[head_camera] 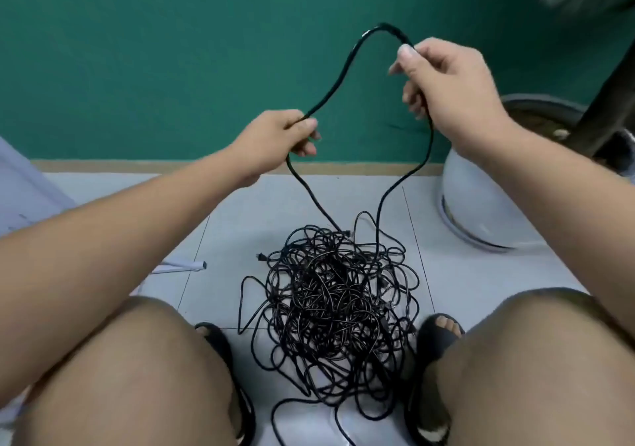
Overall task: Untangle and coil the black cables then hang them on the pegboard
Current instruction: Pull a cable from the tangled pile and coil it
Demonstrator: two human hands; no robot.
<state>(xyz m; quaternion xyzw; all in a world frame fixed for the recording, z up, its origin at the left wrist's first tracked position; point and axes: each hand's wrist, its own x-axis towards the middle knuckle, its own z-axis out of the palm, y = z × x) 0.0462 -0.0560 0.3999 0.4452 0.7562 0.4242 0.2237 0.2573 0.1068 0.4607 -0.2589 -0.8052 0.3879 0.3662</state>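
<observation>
Left fingers [305, 125]: curled, with the thumb pressing a black cable [338, 81] against the forefinger.
Right fingers [407, 52]: thumb and forefinger pinch the same cable at its upper end; the lower fingers curl beside the strand that drops from the hand.
Left hand [285, 136]: held up left of centre, lower than the other hand, in front of the wall.
Right hand [450, 88]: held up on the right, higher, its back to the camera.
Cable between the hands: rises from the left hand, arches over at the top and comes down to the right thumb.
Cable below the hands: one strand falls from each hand to the floor and both run into the far edge of the tangle.
Tangle [340, 308]: a thick heap of black cables on the floor between the person's feet, with loose loops spilling left and toward the near edge.
Floor [240, 205]: pale tiles.
Sandals: a black one on the left foot [220, 346] and one on the right foot [436, 339], either side of the heap.
Knees: bare, filling the near left and near right.
Wall [171, 50]: green, on the far side.
White round base [474, 198]: on the floor at the far right.
</observation>
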